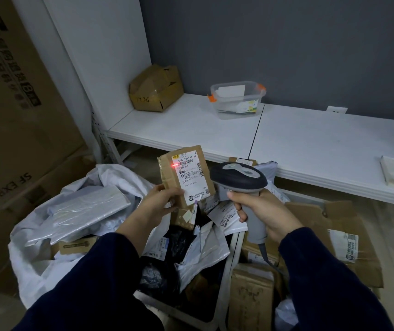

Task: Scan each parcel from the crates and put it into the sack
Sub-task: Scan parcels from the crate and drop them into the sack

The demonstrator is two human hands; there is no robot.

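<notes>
The small brown cardboard parcel with a white paper label (186, 177) is being held up in the air, above the crates and just in front of the shelf edge. It is standing tall, with its label facing the person. A little red light (174, 165) is shining on the top left part of the label, by the bar code.

The left hand (160, 199) is pinching the parcel at its lower left side, thumb on the front and fingers behind. The right hand (260, 211) is wrapped tight around the handle of a grey and black scanner gun (239, 177). The scanner's head is sitting just right of the parcel. The two hands are apart. Both arms are wearing dark blue sleeves (110, 271).

Under the hands, a white plastic crate (221, 302) is holding black and white mail bags. Next to it on the right, brown cardboard parcels (253, 297) are piling up; I cannot tell what is holding them.

On the left, a big white woven sack (24, 254) is lying open. A flat grey wrapped parcel (88, 209) is sitting inside it, near the top.

Behind all this, a long white shelf (310, 139) is running along a grey wall. A crumpled brown cardboard box (155, 89) and a clear plastic tub with orange clips (239, 101) are sitting on it. Tall brown cardboard boxes (12, 115) are standing at the far left.
</notes>
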